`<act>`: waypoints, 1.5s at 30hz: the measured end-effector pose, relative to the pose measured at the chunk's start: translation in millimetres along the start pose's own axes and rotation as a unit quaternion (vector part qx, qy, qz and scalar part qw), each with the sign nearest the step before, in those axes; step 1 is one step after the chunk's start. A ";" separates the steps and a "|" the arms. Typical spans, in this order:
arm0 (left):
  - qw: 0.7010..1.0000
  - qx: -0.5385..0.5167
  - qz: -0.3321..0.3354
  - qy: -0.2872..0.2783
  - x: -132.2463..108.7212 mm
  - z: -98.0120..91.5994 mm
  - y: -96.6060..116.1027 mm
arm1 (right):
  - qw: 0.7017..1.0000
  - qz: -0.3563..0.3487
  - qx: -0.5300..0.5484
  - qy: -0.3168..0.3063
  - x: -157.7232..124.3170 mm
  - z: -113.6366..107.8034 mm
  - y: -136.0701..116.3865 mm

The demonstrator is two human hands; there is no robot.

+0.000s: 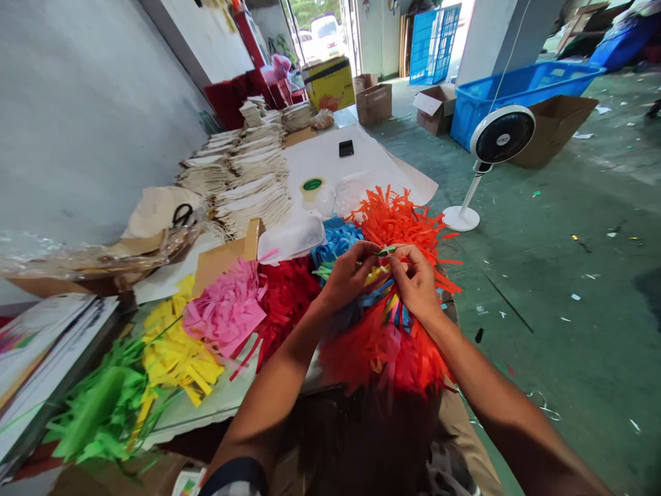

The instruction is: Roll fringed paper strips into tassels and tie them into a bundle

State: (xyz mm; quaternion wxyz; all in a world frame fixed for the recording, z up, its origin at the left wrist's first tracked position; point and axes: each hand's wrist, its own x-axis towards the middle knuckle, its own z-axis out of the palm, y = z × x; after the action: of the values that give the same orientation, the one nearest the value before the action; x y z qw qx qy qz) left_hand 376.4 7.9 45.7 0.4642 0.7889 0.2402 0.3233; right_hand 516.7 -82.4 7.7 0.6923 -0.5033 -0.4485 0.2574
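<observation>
My left hand point(352, 274) and my right hand point(416, 281) meet above a heap of cut paper strips. The fingertips of both are pinched on a small green-and-white strip point(386, 251), stretched between them; its exact kind is too small to tell. Under my hands hang multicoloured paper tassels point(395, 351), mostly red, with blue, yellow and pink among them. Just beyond lies a pile of orange-red fringed paper point(400, 217). Blue paper strips point(341, 238) lie beside my left hand. Further left are dark red point(289, 296), pink point(227, 306), yellow point(178, 344) and green point(103, 406) bunches.
A white plastic tub point(292, 239), a tape roll point(312, 184) and a phone point(345, 148) are on the table. Stacks of whitish bundles point(253, 172) line the wall side, near black-handled scissors point(182, 215). A fan point(500, 138) stands on the floor at right, before a blue crate point(469, 103).
</observation>
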 end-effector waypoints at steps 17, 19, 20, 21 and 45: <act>0.987 -0.123 -0.100 0.023 10.0 -1.7 -9.0 | 0.998 -0.018 -0.054 -0.010 -2.0 0.8 4.4; 0.990 -0.097 -0.089 0.044 11.5 0.4 -8.8 | 0.998 -0.017 -0.062 -0.014 -2.2 0.8 5.0; 0.992 -0.080 -0.082 0.052 11.4 1.5 -8.3 | 0.998 -0.015 -0.064 -0.016 -2.3 0.8 5.2; 0.994 -0.061 -0.074 0.061 11.0 2.6 -7.8 | 0.998 -0.013 -0.066 -0.016 -2.3 0.9 5.4; 0.995 0.062 0.009 0.083 -0.3 5.3 4.6 | 0.997 0.013 -0.068 0.021 -3.5 -1.1 11.6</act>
State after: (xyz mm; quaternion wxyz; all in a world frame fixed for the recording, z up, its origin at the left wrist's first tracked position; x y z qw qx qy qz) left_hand 380.4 2.6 47.8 0.3893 0.7889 0.2902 0.3766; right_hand 517.2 -81.6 -4.4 0.6622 -0.5606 -0.4438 0.2242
